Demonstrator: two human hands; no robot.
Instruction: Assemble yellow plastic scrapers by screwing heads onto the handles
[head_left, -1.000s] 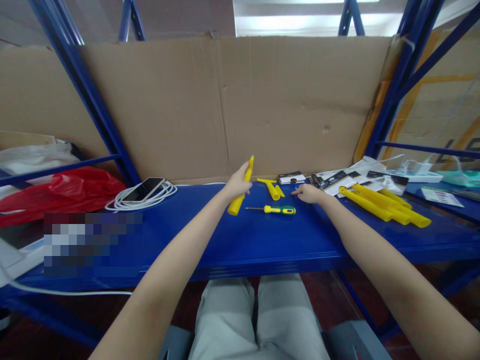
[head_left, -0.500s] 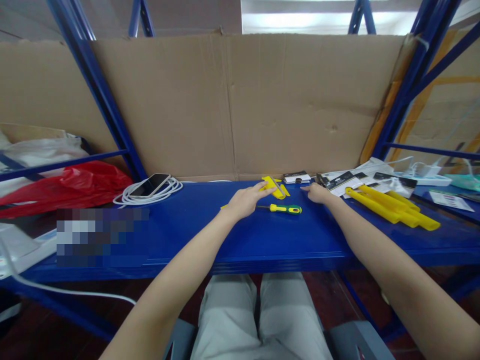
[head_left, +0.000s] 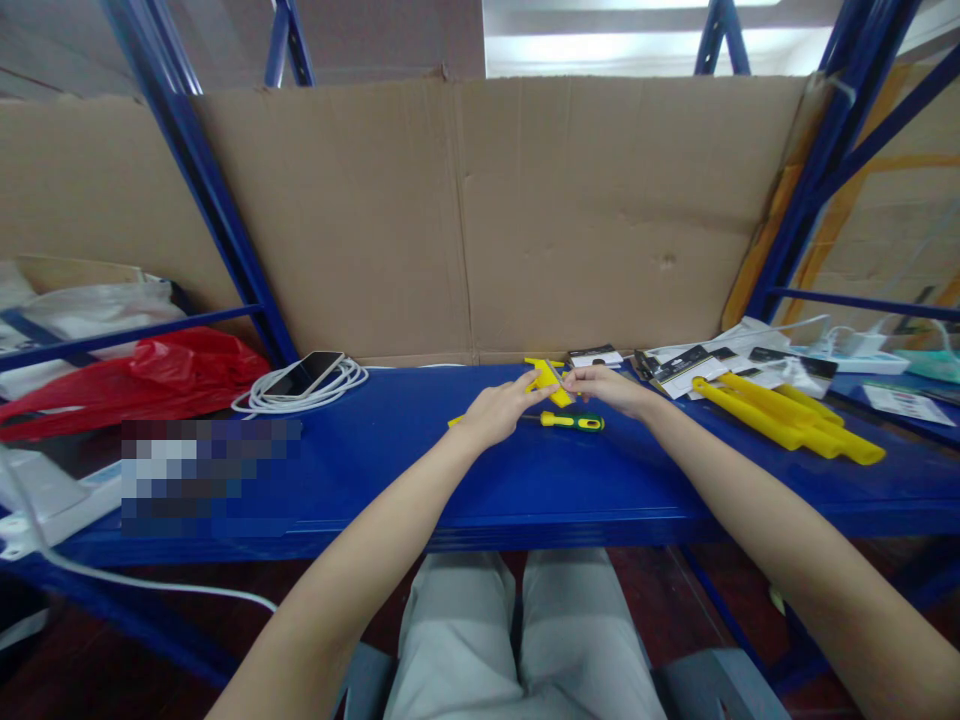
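Note:
Near the back of the blue table lies a yellow scraper-like piece [head_left: 549, 380] with a grey strip along one edge. My left hand [head_left: 496, 411] has its fingertips on the left side of this piece, fingers bent around it. From the right, my right hand [head_left: 604, 386] pinches at the grey-edged side, with thumb and fingertips close together. A green and yellow screwdriver [head_left: 572, 422] lies just in front of the piece, its shaft running left under my left hand. A small yellow tip shows beside my left wrist.
Yellow handles [head_left: 787, 415] and black-and-white packets [head_left: 686, 370] lie at the right. A small packet [head_left: 595, 356] sits behind my right hand. At the left are a phone [head_left: 306, 373] on a coiled white cable, and a red bag [head_left: 172, 375]. Cardboard [head_left: 465, 220] stands behind.
My right hand has moved left from beside the small packet to the yellow piece, and its fingers have closed there. My left hand has shifted slightly right over the piece.

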